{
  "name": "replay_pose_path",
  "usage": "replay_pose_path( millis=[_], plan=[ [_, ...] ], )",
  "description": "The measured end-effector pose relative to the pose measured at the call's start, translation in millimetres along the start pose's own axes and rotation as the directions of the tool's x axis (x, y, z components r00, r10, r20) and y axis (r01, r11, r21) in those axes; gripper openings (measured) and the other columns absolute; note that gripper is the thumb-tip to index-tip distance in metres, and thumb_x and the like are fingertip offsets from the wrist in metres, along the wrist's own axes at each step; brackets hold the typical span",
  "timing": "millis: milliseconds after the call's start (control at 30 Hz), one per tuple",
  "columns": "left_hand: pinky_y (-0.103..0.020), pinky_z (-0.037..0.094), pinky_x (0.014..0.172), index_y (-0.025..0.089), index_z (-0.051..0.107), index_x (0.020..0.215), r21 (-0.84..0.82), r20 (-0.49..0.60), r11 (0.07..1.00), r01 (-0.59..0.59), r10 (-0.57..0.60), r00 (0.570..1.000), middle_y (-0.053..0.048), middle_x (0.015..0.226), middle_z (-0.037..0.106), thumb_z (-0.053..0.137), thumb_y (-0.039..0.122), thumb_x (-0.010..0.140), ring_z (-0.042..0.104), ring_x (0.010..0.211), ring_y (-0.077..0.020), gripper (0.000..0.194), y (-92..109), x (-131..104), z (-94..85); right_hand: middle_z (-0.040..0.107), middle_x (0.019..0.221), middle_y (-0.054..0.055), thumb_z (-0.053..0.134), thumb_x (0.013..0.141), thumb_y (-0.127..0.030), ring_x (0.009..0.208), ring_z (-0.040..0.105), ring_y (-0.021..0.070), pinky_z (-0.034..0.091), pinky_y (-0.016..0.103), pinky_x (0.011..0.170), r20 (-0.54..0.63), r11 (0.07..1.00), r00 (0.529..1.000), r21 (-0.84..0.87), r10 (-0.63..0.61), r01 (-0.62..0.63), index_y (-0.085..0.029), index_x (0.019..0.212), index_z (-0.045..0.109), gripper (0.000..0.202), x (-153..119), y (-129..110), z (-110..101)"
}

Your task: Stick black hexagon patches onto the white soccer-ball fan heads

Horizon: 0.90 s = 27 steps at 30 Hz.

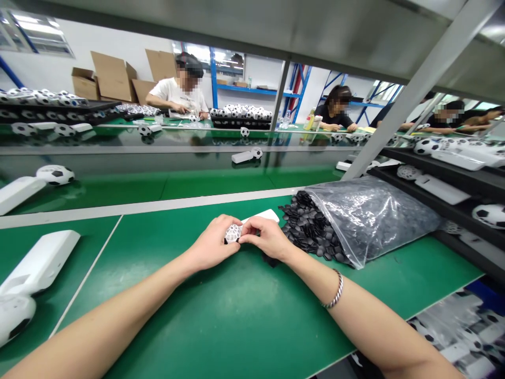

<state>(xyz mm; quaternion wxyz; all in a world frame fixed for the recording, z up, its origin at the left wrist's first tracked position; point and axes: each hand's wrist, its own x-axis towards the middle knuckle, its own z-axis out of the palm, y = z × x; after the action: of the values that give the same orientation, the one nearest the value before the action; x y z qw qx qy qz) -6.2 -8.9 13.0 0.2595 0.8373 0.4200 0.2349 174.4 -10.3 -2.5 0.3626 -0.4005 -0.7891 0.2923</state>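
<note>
A white handheld fan with a round, football-like grille head [233, 233] is between my hands, just above the green bench. My left hand [213, 242] is closed around the head from the left. Beyond my fingers the fan's white handle [263, 216] points away to the right. With thumb and fingers pinched together, my right hand [270, 237] touches the head's right edge. Whatever is inside that pinch is hidden. Just right of this hand, small black pieces [311, 226] spill from a clear plastic bag [379, 216] lying on its side.
Another white fan [43, 260] lies at left. Beyond the pale rail, a green conveyor [197, 176] carries more football fans [55, 175]. Black trays [418, 192] with fans stack at right, beside a slanted metal post [414, 89]. Several people [183, 97] sit across the line.
</note>
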Motion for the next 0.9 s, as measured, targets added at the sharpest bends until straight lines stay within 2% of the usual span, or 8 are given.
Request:
replay_pose_path(
  millis=[167,300,400,533,633,700,800,900],
  plan=[
    [-0.038,0.039,0.088,0.021,0.051,0.102,-0.031,-0.036,0.999,0.013,-0.014,0.999,-0.005,0.103,0.053,0.054,0.023,0.069,0.049,0.099,-0.0231,0.033,-1.1,1.6,3.8,0.054,0.068,-0.002,0.066,0.072,-0.028,0.063,0.05,0.01,0.041,0.022,0.061,-0.057,1.0,0.998,-0.021,0.017,-0.018,-0.017,0.071,0.057,0.014,1.8,2.8,2.7],
    [-0.037,0.038,0.092,0.02,0.051,0.102,0.025,-0.188,0.998,0.063,-0.058,0.98,-0.005,0.107,0.053,0.057,0.021,0.066,0.049,0.104,-0.0233,0.037,-27.0,29.3,-0.2,0.055,0.075,0.0,0.064,0.074,-0.031,0.067,0.051,0.0112,0.042,0.023,0.062,-0.141,0.996,0.99,-0.092,-0.01,-0.003,-0.018,0.075,0.056,0.015,2.9,3.0,-0.9],
    [-0.042,0.034,0.096,0.015,0.046,0.111,0.069,-0.355,0.975,0.21,-0.172,0.919,-0.013,0.116,0.048,0.054,0.024,0.071,0.044,0.113,-0.0279,0.042,-60.0,58.2,-16.1,0.055,0.081,0.002,0.059,0.078,-0.032,0.074,0.052,0.0136,0.043,0.024,0.063,-0.09,0.987,0.995,-0.162,-0.031,0.016,-0.019,0.081,0.057,0.013,-1.5,3.7,-7.5],
    [-0.044,0.034,0.096,0.011,0.036,0.124,0.082,-0.399,0.93,0.359,-0.299,0.867,-0.02,0.126,0.043,0.064,0.03,0.064,0.04,0.119,-0.0333,0.069,-93.0,65.7,-48.4,0.056,0.095,0.005,0.054,0.08,-0.032,0.086,0.054,0.0179,0.045,0.027,0.065,-0.023,0.968,0.999,-0.245,0.045,-0.05,-0.023,0.091,0.055,0.013,-8.3,9.5,-19.9],
    [-0.044,0.033,0.098,0.013,0.036,0.127,0.118,-0.377,0.905,0.408,-0.34,0.862,-0.019,0.132,0.04,0.069,0.036,0.059,0.034,0.123,-0.0341,0.079,-93.0,35.6,-76.0,0.056,0.101,0.006,0.054,0.077,-0.035,0.091,0.054,0.0207,0.044,0.032,0.077,0.046,0.921,0.977,-0.345,0.21,-0.182,-0.025,0.094,0.055,0.019,-12.2,11.1,-32.2],
    [-0.044,0.03,0.1,0.016,0.04,0.126,0.152,-0.357,0.896,0.418,-0.345,0.868,-0.016,0.134,0.039,0.067,0.04,0.061,0.031,0.126,-0.032,0.074,-83.5,-2.0,-97.0,0.056,0.102,0.004,0.061,0.07,-0.036,0.093,0.054,0.0226,0.044,0.033,0.078,0.107,0.861,0.937,-0.44,0.334,-0.257,-0.027,0.093,0.056,0.025,-16.6,6.8,-40.5],
    [-0.045,0.027,0.101,0.018,0.05,0.119,0.221,-0.319,0.865,0.45,-0.371,0.872,-0.016,0.134,0.039,0.067,0.039,0.059,0.031,0.125,-0.0329,0.067,-71.5,-81.4,-129.3,0.055,0.102,0.001,0.07,0.056,-0.03,0.098,0.051,0.024,0.043,0.03,0.074,0.194,0.796,0.878,-0.538,0.437,-0.277,-0.032,0.093,0.058,0.038,-25.0,-7.3,-48.1],
    [-0.049,0.031,0.096,0.026,0.051,0.119,0.378,-0.348,0.689,0.619,-0.514,0.784,-0.01,0.133,0.041,0.065,0.036,0.059,0.031,0.124,-0.0354,0.063,-78.0,-169.2,-151.9,0.056,0.095,-0.001,0.069,0.055,-0.023,0.089,0.054,0.0206,0.04,0.027,0.069,0.285,0.793,0.847,-0.563,0.448,-0.23,-0.032,0.091,0.058,0.039,-28.9,-21.7,-45.7]
  ],
)
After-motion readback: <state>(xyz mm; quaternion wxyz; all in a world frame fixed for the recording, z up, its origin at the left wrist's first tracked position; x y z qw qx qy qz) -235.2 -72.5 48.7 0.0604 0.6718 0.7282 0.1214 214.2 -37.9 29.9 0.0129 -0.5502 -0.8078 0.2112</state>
